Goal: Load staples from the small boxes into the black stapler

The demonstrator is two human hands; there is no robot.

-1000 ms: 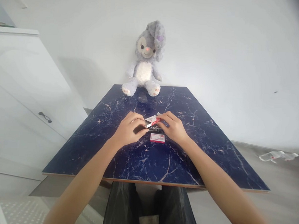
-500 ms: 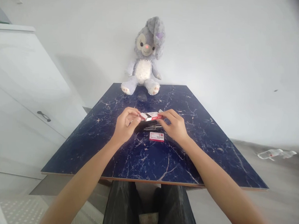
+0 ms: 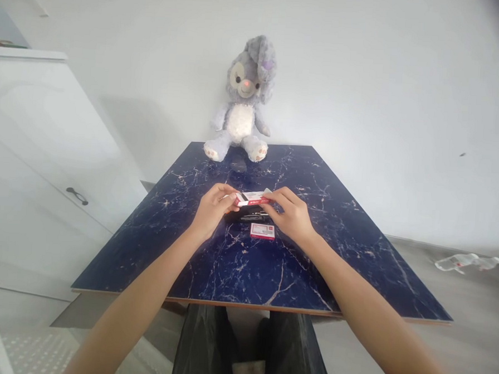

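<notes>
A small red-and-white cardboard box (image 3: 253,198) is held level above the table between both hands. My left hand (image 3: 213,207) pinches its left end, thumb in front and fingers behind. At the right end, my right hand (image 3: 290,211) grips it between thumb and fingers. A pale flap (image 3: 267,191) sticks up beside the right fingertips. Just beneath lies a black object with silver metal parts (image 3: 254,215), partly hidden by the hands and box; it looks like a stapler. Nearer to me, a second red-and-white box (image 3: 263,231) lies flat on the table.
The dark blue marbled table (image 3: 245,276) has its front edge close to my legs. A grey plush rabbit (image 3: 242,105) sits at the back against the wall. A white cabinet (image 3: 45,159) stands to the left. Clear plastic packaging (image 3: 465,262) lies on the floor at right.
My left fingers have moved in closer along the box, and less of its pale left end shows. The right hand keeps its grip. The whole view has shifted slightly.
</notes>
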